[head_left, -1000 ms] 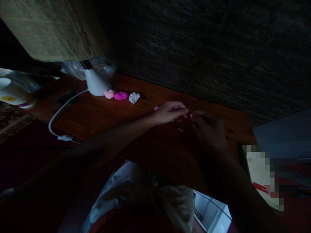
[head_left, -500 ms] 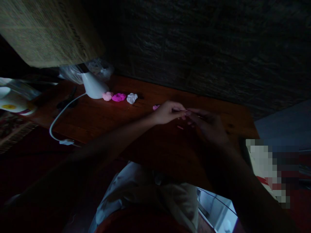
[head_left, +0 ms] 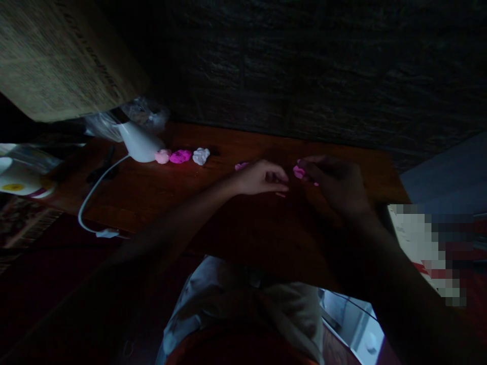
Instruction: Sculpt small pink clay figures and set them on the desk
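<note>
My right hand (head_left: 337, 182) pinches a small pink lump of what looks like modelling clay (head_left: 299, 171) between thumb and fingers, above the wooden table. A smaller pink bit shows below those fingers. My left hand (head_left: 261, 177) is a short way to the left, its fingers curled and parted from the thumb, with nothing visible between them. Another pink piece (head_left: 240, 166) lies behind the left hand, partly hidden by it. A thin pink strip (head_left: 280, 194) lies on the table just below the left fingertips. The light is dim, so fine detail is lost.
A light pink lump (head_left: 163, 156), a magenta lump (head_left: 180, 156) and a white lump (head_left: 201, 156) sit in a row beside the white lamp base (head_left: 141, 143). Its cord (head_left: 84, 203) loops over the table edge. Dark scissors (head_left: 104, 167) and a white container (head_left: 23, 177) are at left.
My hands have come apart. The pink lump now shows in my right hand, while my left fingers have let go and curl loosely. The view has shifted slightly.
</note>
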`<action>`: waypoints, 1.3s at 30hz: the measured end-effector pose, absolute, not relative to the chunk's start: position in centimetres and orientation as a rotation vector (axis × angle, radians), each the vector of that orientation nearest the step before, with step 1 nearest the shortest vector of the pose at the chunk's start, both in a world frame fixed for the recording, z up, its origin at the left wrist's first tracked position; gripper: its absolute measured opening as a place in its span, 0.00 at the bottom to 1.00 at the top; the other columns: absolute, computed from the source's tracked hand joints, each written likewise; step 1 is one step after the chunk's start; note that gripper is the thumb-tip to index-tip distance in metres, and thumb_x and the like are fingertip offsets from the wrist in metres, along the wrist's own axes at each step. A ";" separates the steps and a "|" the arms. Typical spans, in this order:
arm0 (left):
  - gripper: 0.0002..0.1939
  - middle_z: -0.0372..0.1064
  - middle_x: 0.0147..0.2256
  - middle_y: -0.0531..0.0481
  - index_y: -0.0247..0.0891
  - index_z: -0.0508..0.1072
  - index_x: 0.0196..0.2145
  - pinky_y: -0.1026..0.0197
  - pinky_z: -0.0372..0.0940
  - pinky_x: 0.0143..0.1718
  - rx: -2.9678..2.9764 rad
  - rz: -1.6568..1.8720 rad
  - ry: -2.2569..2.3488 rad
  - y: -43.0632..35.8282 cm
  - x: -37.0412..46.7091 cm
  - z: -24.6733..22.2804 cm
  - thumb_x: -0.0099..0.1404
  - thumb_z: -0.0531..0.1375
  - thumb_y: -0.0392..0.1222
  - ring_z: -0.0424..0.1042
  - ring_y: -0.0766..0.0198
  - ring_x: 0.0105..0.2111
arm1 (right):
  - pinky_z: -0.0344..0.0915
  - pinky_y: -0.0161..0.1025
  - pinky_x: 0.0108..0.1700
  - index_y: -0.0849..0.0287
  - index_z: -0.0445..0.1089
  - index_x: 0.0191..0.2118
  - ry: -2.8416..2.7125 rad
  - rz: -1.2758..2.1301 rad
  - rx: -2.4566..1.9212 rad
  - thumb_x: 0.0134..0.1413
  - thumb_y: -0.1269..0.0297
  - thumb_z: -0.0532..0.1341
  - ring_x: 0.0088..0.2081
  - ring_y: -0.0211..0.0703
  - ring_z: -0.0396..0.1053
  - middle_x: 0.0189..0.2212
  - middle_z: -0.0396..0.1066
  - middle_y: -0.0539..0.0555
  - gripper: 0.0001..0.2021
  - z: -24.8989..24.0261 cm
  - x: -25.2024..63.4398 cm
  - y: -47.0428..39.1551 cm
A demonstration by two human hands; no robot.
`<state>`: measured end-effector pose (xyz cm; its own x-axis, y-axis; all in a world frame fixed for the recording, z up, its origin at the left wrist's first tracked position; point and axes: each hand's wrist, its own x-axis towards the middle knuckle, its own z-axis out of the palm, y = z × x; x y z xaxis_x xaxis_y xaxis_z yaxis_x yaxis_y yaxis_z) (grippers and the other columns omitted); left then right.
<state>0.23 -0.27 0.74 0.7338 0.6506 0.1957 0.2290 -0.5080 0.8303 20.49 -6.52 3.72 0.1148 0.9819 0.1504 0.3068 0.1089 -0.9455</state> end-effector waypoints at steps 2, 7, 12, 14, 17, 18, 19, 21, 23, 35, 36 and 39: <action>0.10 0.78 0.36 0.46 0.34 0.82 0.39 0.63 0.64 0.38 2.281 0.513 0.599 -0.3 -0.1 1.0 0.61 0.71 0.41 0.72 0.68 0.31 | 0.71 0.38 0.32 0.57 0.82 0.37 -1.343 0.827 -1.402 0.54 0.56 0.72 0.30 0.42 0.76 0.31 0.81 0.54 0.11 4.0 20.6 -6.5; 0.03 0.78 0.40 0.45 0.36 0.82 0.37 0.61 0.65 0.44 2.359 0.442 0.497 -0.4 -0.2 1.3 0.67 0.66 0.36 0.75 0.64 0.39 | 0.72 0.37 0.32 0.57 0.82 0.39 -1.283 0.870 -1.363 0.53 0.60 0.73 0.29 0.40 0.76 0.31 0.82 0.53 0.09 4.2 20.3 -6.6; 0.06 0.79 0.40 0.45 0.33 0.80 0.40 0.61 0.67 0.43 1.945 0.614 0.516 -0.9 0.3 1.6 0.67 0.65 0.38 0.75 0.65 0.39 | 0.72 0.37 0.33 0.57 0.81 0.38 -1.226 0.929 -1.340 0.52 0.59 0.72 0.30 0.40 0.76 0.30 0.81 0.53 0.09 4.6 20.5 -6.7; 0.10 0.79 0.40 0.44 0.33 0.79 0.42 0.64 0.65 0.37 1.731 0.661 0.576 -1.1 0.6 1.5 0.67 0.65 0.41 0.73 0.68 0.35 | 0.71 0.37 0.33 0.57 0.81 0.38 -1.207 0.934 -1.331 0.52 0.58 0.72 0.29 0.40 0.76 0.30 0.81 0.53 0.10 4.7 20.7 -6.8; 0.14 0.79 0.38 0.44 0.33 0.79 0.46 0.67 0.57 0.26 1.524 0.694 0.597 -1.2 1.0 1.2 0.67 0.65 0.45 0.65 0.73 0.25 | 0.71 0.38 0.32 0.56 0.81 0.38 -1.208 0.942 -1.297 0.49 0.56 0.74 0.29 0.40 0.75 0.29 0.81 0.52 0.12 4.7 20.8 -6.8; 0.15 0.79 0.39 0.44 0.33 0.79 0.46 0.67 0.55 0.25 1.478 0.702 0.584 -1.2 1.1 1.1 0.67 0.65 0.46 0.63 0.74 0.24 | 0.70 0.38 0.33 0.56 0.81 0.39 -1.213 0.950 -1.287 0.49 0.55 0.74 0.30 0.40 0.75 0.30 0.81 0.52 0.13 4.6 20.7 -6.8; 0.16 0.79 0.39 0.44 0.33 0.79 0.46 0.67 0.54 0.24 1.435 0.710 0.566 -1.1 1.2 1.0 0.66 0.66 0.46 0.63 0.74 0.24 | 0.70 0.38 0.33 0.56 0.81 0.39 -1.217 0.961 -1.282 0.48 0.55 0.74 0.30 0.40 0.75 0.30 0.81 0.52 0.14 4.5 20.6 -6.8; 0.17 0.79 0.40 0.43 0.34 0.80 0.46 0.67 0.51 0.23 1.355 0.719 0.529 -0.9 1.4 0.8 0.64 0.67 0.48 0.61 0.75 0.23 | 0.70 0.38 0.33 0.56 0.82 0.39 -1.219 0.990 -1.284 0.46 0.53 0.75 0.31 0.40 0.74 0.31 0.81 0.53 0.16 4.4 20.5 -6.8; 0.18 0.79 0.40 0.42 0.34 0.80 0.45 0.67 0.49 0.23 1.284 0.733 0.501 -0.7 1.4 0.7 0.62 0.69 0.49 0.61 0.75 0.23 | 0.69 0.38 0.32 0.55 0.82 0.39 -1.216 1.011 -1.289 0.44 0.51 0.76 0.30 0.40 0.74 0.30 0.81 0.53 0.17 4.3 20.4 -6.9; 0.19 0.78 0.36 0.46 0.33 0.78 0.38 0.66 0.50 0.25 1.173 0.743 0.511 -0.9 1.5 1.1 0.56 0.74 0.49 0.64 0.74 0.24 | 0.69 0.38 0.32 0.55 0.81 0.37 -1.196 1.065 -1.260 0.43 0.55 0.76 0.30 0.40 0.74 0.29 0.80 0.52 0.15 4.1 19.8 -6.9; 0.19 0.78 0.36 0.46 0.33 0.78 0.38 0.66 0.50 0.25 1.175 0.742 0.521 -0.9 1.5 1.1 0.56 0.74 0.49 0.64 0.75 0.25 | 0.69 0.37 0.32 0.55 0.81 0.36 -1.181 1.079 -1.257 0.42 0.55 0.77 0.30 0.40 0.74 0.29 0.80 0.51 0.15 4.1 19.8 -6.9; 0.20 0.77 0.34 0.48 0.33 0.78 0.37 0.66 0.50 0.25 1.176 0.743 0.543 -0.9 1.5 1.1 0.54 0.75 0.49 0.64 0.75 0.25 | 0.69 0.37 0.32 0.55 0.81 0.36 -1.148 1.117 -1.246 0.40 0.56 0.77 0.30 0.39 0.74 0.29 0.80 0.51 0.16 4.1 19.7 -6.9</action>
<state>1.47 -0.85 1.13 0.6496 0.7602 -0.0012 -0.2320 0.1998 0.9520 19.74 -6.89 4.14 0.1011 0.9947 0.0201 0.0078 0.0194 -0.9998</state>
